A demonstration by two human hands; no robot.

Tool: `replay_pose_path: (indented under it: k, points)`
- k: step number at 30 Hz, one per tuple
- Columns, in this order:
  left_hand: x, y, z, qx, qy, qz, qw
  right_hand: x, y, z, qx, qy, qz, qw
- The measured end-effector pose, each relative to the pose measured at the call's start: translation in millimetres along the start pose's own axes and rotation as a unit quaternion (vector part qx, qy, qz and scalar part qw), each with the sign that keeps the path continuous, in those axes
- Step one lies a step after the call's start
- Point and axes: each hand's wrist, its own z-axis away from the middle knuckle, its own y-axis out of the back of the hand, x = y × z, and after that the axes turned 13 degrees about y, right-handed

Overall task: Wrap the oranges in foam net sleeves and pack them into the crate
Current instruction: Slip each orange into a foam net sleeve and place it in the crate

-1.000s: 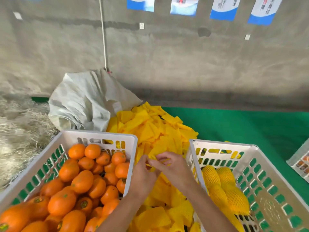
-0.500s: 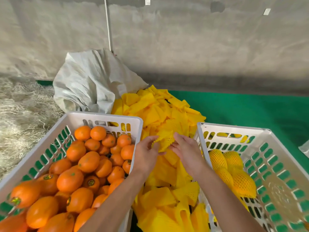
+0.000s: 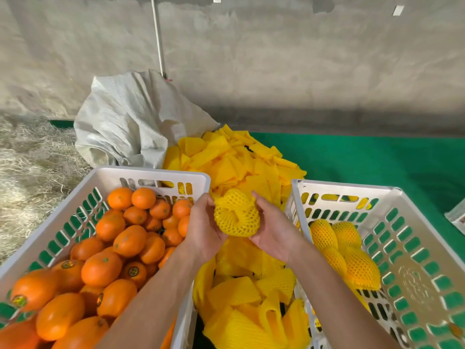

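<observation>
Both hands hold one yellow foam net sleeve, stretched into a rounded pouch above the gap between two crates. My left hand grips its left side and my right hand cups its right side. Whether an orange is inside the sleeve I cannot tell. The white crate on the left is full of bare oranges. In the white crate on the right lie several oranges wrapped in yellow net. A heap of flat yellow sleeves runs between the crates.
A crumpled white woven sack lies behind the left crate, against a concrete wall. Dry straw covers the floor at left. Green matting spreads behind and right of the crates. The corner of another crate shows at the right edge.
My hands lifted a flat sleeve from the heap and pulled it open into a rounded pouch. The camera view tilted down and came closer to the crates.
</observation>
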Motion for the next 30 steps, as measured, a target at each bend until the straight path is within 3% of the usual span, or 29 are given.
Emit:
replay_pose_path:
  k: [3,6,13,18,20,22,25,27,28,30]
  points:
    - [1.6,-0.3,-0.7,0.018,-0.020,-0.005,1.000,0.9,4.6,1.2,-0.077,0.050,0.042,0.995]
    - [3.4,-2.6,0.6,0.035,-0.035,-0.040,0.998,8.9,5.7,1.1,-0.106,0.087,0.098,0.986]
    - [6.6,-0.4,3.5,0.104,-0.104,-0.111,0.983,13.5,-2.1,4.7,-0.091,0.138,0.169,0.972]
    - [14.3,6.6,10.6,0.100,-0.147,-0.236,0.955,16.6,-3.9,2.0,-0.014,0.129,0.127,0.983]
    - [18.5,16.0,11.0,0.140,-0.240,-0.367,0.888,16.3,-1.1,0.3,0.006,0.103,0.124,0.987]
    - [22.5,27.2,16.7,0.189,-0.329,-0.493,0.783,19.8,0.9,-0.6,0.010,0.087,0.152,0.985]
    - [33.7,46.0,23.8,0.296,-0.347,-0.607,0.651,26.5,2.6,-0.9,0.010,0.081,0.201,0.976]
    - [45.4,63.4,29.2,0.426,-0.215,-0.702,0.529,27.1,3.4,-2.2,0.014,0.081,0.200,0.976]
    - [51.4,73.2,35.7,0.470,-0.110,-0.726,0.490,26.9,3.3,-3.2,0.018,0.081,0.196,0.977]
    - [59.6,94.6,50.4,0.487,0.053,-0.730,0.477,26.4,3.4,-5.9,0.025,0.082,0.186,0.979]
